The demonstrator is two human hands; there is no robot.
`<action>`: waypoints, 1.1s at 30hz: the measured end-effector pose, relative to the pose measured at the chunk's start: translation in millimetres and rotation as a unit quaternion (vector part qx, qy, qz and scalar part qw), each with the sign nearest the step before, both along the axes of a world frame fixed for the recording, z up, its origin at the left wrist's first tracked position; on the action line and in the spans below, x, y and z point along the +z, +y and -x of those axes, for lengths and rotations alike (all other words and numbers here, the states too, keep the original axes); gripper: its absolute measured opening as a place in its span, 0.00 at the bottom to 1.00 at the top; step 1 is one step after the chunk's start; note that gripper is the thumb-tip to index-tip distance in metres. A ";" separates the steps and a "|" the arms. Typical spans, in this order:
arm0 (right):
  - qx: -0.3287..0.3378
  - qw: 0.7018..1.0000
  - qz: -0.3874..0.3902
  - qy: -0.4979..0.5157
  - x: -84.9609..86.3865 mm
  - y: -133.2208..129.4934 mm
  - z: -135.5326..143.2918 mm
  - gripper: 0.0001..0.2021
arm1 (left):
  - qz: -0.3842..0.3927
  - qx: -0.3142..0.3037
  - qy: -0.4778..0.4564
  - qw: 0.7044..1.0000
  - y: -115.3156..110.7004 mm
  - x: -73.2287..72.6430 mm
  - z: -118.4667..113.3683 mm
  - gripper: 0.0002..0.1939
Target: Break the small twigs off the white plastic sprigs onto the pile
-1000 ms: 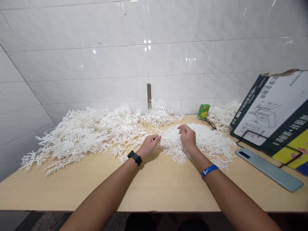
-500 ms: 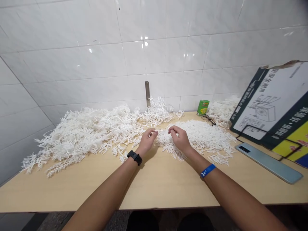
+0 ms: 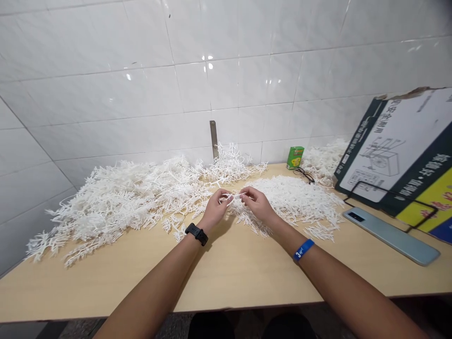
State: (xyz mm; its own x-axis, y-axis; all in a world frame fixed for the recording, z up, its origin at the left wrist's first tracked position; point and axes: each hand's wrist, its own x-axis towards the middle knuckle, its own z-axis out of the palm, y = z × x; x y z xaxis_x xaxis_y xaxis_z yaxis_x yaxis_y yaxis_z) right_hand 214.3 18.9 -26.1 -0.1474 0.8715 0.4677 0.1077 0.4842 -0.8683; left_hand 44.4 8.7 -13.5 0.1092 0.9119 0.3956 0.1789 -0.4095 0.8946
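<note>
Between my two hands stretches a thin white branched sprig (image 3: 236, 194), which looks like plastic. My left hand (image 3: 215, 208), with a black watch at the wrist, pinches one end of it between thumb and fingers. The other end is in the pinched fingertips of my right hand (image 3: 259, 205), whose wrist wears a blue band. To the left spreads a big tangled heap of white branched pieces (image 3: 123, 197). A flatter pile of loose white pieces (image 3: 300, 202) lies beside and behind my right hand. A smaller tangle (image 3: 231, 165) sits behind both hands.
A metal strip (image 3: 213, 139) leans on the tiled wall. To the right stand a small green box (image 3: 295, 157), black glasses (image 3: 305, 175) and another white heap (image 3: 325, 162). A large printed carton (image 3: 395, 155), a black wire frame (image 3: 423, 214) and a phone (image 3: 391, 237) occupy the table's right side.
My right hand has moved left, closer to my left hand, and its fingertips now meet the white sprig. The whole view has shifted slightly.
</note>
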 end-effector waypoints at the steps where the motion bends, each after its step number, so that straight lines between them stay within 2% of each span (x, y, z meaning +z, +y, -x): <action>1: 0.006 1.000 0.002 0.004 -0.1 0.3 0.2 0.11 | 0.002 -0.005 -0.009 1.000 -0.2 0.3 0.1 0.08; 6: 0.033 0.999 0.000 0.006 -1.1 0.4 1.2 0.10 | 0.021 -0.022 -0.062 0.998 0.1 -0.3 1.5 0.11; 13: 0.095 0.995 0.001 -0.011 0.6 -5.4 3.0 0.10 | 0.049 -0.060 -0.067 0.995 -0.5 -4.4 0.7 0.10; 19: 0.066 0.998 0.008 -0.005 3.3 -4.9 3.1 0.10 | 0.083 -0.080 -0.077 0.990 -2.8 -3.0 0.1 0.13; 24: 0.066 0.998 0.014 0.002 3.7 -5.5 3.6 0.11 | 0.074 -0.075 -0.026 0.994 -6.2 -1.5 -0.7 0.14; 28: 0.063 0.997 0.033 0.019 0.4 -4.5 5.2 0.10 | 0.059 -0.088 -0.004 0.994 -9.2 -0.2 -2.0 0.19; 33: 0.067 0.997 0.037 -0.009 0.5 -2.0 5.0 0.08 | 0.034 -0.085 0.005 0.996 -5.6 -2.1 -0.7 0.21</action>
